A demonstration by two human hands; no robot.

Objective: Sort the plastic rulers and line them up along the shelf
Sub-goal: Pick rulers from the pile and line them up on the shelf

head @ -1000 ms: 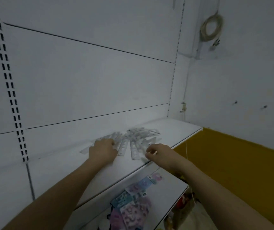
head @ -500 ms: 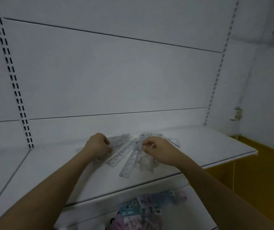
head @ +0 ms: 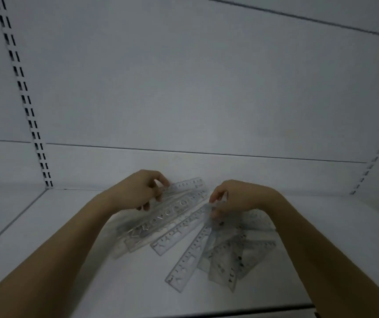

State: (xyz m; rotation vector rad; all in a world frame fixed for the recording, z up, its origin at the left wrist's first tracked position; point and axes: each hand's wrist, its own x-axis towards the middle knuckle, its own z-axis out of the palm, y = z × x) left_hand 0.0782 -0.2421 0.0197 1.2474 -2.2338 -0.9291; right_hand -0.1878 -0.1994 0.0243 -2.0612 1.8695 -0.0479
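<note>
Now: my hands, left (head: pixel 141 191) and right (head: pixel 236 198), pinch clear flat plastic rulers (head: pixel 184 228) at frame centre | light, slick, bendy; I'd grip ends | white shelf (head: pixel 58 260)

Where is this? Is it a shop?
Probably a shop, or its stockroom. A white metal shelf sits against a panelled back wall with a slotted upright, like store shelving, and many clear plastic rulers of the same sort lie fanned on it.

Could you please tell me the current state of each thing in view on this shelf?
Clear plastic rulers: fanned out, overlapping, not yet lined up.
Left hand: fingers curled, pinching rulers at the fan's back.
Right hand: pinching a ruler end.
White shelf: bearing the rulers.
</note>
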